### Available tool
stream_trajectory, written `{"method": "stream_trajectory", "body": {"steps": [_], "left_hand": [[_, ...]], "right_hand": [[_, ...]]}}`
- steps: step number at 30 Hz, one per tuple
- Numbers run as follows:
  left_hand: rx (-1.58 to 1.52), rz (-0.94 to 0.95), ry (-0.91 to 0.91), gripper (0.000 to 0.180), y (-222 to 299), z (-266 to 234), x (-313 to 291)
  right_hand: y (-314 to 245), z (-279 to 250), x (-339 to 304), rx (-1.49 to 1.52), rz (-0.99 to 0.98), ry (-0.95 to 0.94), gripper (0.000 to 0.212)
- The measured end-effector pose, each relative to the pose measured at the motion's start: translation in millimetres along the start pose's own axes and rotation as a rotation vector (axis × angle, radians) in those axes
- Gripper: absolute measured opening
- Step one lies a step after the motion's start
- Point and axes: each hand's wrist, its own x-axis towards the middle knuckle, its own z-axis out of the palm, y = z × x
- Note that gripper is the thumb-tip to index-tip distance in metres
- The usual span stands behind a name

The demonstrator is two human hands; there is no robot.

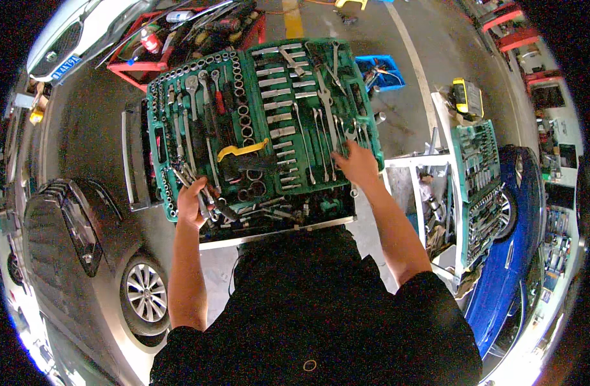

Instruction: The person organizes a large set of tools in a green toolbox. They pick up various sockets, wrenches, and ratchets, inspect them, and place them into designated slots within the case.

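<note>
A green tool case [266, 116] lies open in front of me, its two halves filled with sockets, ratchets and wrenches. My left hand [190, 201] is closed around a bundle of metal wrenches [208, 196] over the case's near left corner. At the right half, the fingers of my right hand [360, 166] are bent and closed at a small wrench [351, 133] among the row of slotted ones; the fingertips partly cover it. A long wrench [325, 96] lies slantwise on the upper right half. A yellow strip-like piece [243, 149] rests across the left half.
Under the case is an open drawer [288, 215] with loose tools. A red cart [262, 29] with bottles stands behind, a blue basket [388, 76] to the right. Another green tool set [478, 186] sits by a white frame [430, 161]. Cars flank me: grey [56, 244], blue [501, 283].
</note>
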Motion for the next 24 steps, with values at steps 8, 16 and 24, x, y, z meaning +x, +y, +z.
{"method": "stream_trajectory", "body": {"steps": [8, 16, 24], "left_hand": [[-0.012, 0.07, -0.093, 0.012, 1, -1, -5], [-0.021, 0.06, -0.047, 0.015, -4, -5, 1], [-0.021, 0.08, -0.082, 0.016, -4, -6, 0]], "right_hand": [[-22, 13, 22, -0.069, -0.053, -0.091, 0.04], [-43, 8, 20, -0.079, 0.041, -0.138, 0.053], [-49, 4, 37, -0.109, 0.098, -0.169, 0.06]]}}
